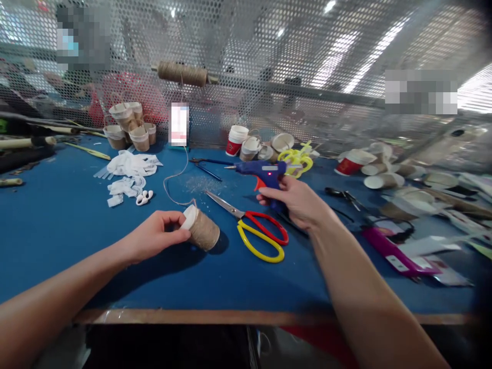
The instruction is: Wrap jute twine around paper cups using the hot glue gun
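Note:
My left hand (165,233) pinches the white rim of a paper cup (205,230) wrapped in brown twine, which tilts over on the blue table. From the cup a loose strand of twine (169,179) runs back toward the twine spool (182,73) on the mesh. My right hand (294,200) is closed around the handle of a blue glue gun (255,169), its nozzle pointing left and a small red light showing on its body. Between the two hands lie scissors (265,238) with one red and one yellow handle, blades toward the back left.
Behind the table stands a perforated metal mesh (246,97). Finished twine-wrapped cups (139,138) are stacked back left, beside white gloves (132,164). Pliers (207,169) and more cups (237,139) sit at the back. A purple power strip (400,251) lies at right among clutter.

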Tool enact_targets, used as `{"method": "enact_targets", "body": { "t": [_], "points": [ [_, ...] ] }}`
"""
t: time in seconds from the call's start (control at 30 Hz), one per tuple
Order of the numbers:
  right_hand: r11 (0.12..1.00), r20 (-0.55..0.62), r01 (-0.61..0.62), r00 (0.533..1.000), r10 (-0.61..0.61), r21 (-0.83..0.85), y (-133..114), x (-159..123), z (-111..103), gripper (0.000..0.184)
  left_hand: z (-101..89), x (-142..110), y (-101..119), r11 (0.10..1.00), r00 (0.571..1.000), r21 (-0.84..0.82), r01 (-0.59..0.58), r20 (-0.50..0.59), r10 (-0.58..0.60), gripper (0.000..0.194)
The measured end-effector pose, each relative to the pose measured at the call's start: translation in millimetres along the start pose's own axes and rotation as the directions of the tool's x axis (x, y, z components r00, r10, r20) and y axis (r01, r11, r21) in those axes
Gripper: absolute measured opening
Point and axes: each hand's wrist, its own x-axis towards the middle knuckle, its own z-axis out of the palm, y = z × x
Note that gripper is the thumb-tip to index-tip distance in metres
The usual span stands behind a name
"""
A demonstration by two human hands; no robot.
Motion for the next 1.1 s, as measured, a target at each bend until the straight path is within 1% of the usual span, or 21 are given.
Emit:
{"method": "enact_targets", "body": {
  "t": [0.03,0.07,0.1,0.13,0.23,0.3,0.4,0.57,0.63,0.7,0.77,0.83,0.9,0.97,1.03,1.1],
  "points": [
    [0.986,0.083,-0.031,0.996,0.017,0.161,-4.8,-6.3,0.5,0.013,0.0,-0.3,-0.5,1.000,1.000,0.020,-0.017,0.002,0.016,0.016],
    [0.965,0.153,-0.060,0.988,0.021,0.254,-8.9,-12.2,1.8,0.014,0.1,-0.6,-0.8,0.999,1.000,0.040,-0.031,0.000,0.031,0.016],
    [0.949,0.203,-0.070,0.979,0.007,0.306,-12.0,-17.8,3.8,0.016,0.3,-1.1,-0.8,0.997,0.999,0.058,-0.045,-0.002,0.045,0.016],
    [0.948,0.234,-0.062,0.972,-0.014,0.313,-14.1,-23.1,6.2,0.017,0.6,-1.6,-0.7,0.996,0.998,0.076,-0.054,-0.009,0.055,0.016],
    [0.967,0.277,0.027,0.956,-0.099,0.252,-15.4,-37.3,13.6,0.019,1.1,-2.6,0.4,0.993,0.998,0.107,-0.050,-0.025,0.053,0.016],
    [0.982,0.294,0.071,0.948,-0.121,0.174,-14.8,-45.6,16.2,0.021,1.1,-2.6,1.1,0.993,0.998,0.107,-0.041,-0.032,0.044,0.016],
    [0.995,0.304,0.094,0.947,-0.103,0.045,-15.9,-54.8,15.8,0.021,0.5,-2.4,2.1,0.994,0.998,0.103,-0.029,-0.047,0.034,0.016],
    [0.987,0.336,0.064,0.942,-0.012,-0.145,-18.4,-61.7,16.1,0.025,0.6,-3.1,3.3,0.989,0.998,0.146,-0.018,-0.050,0.026,0.018],
    [0.985,0.337,0.073,0.941,-0.016,-0.156,-16.2,-63.2,18.4,0.025,1.4,-3.9,3.6,0.986,0.999,0.163,-0.021,-0.039,0.028,0.019],
    [0.986,0.333,0.098,0.942,-0.047,-0.136,-13.3,-64.6,20.7,0.025,2.5,-5.0,4.2,0.983,0.998,0.178,-0.043,-0.034,0.050,0.017],
    [0.987,0.318,0.105,0.946,-0.061,-0.122,-11.7,-65.7,22.1,0.026,3.9,-6.6,4.9,0.973,0.993,0.208,-0.101,-0.044,0.112,0.013],
    [0.991,0.309,0.083,0.950,-0.046,-0.109,-12.3,-66.1,22.4,0.027,5.2,-8.3,5.6,0.951,0.980,0.254,-0.173,-0.048,0.192,0.012],
    [0.996,0.341,0.061,0.940,-0.035,-0.065,-14.5,-66.1,22.4,0.025,6.6,-9.6,6.2,0.928,0.969,0.293,-0.228,-0.028,0.247,0.014],
    [0.998,0.385,0.057,0.921,-0.059,0.016,-16.7,-66.0,23.3,0.023,8.2,-10.4,6.7,0.910,0.960,0.318,-0.266,0.004,0.279,0.014],
    [0.988,0.407,0.058,0.906,-0.114,0.146,-17.8,-66.0,25.6,0.021,10.1,-11.1,7.4,0.890,0.946,0.334,-0.310,0.009,0.325,0.014],
    [0.953,0.414,0.035,0.896,-0.163,0.300,-17.8,-66.2,29.2,0.020,11.9,-11.8,8.2,0.864,0.922,0.347,-0.365,0.003,0.388,0.014]
  ]
}}
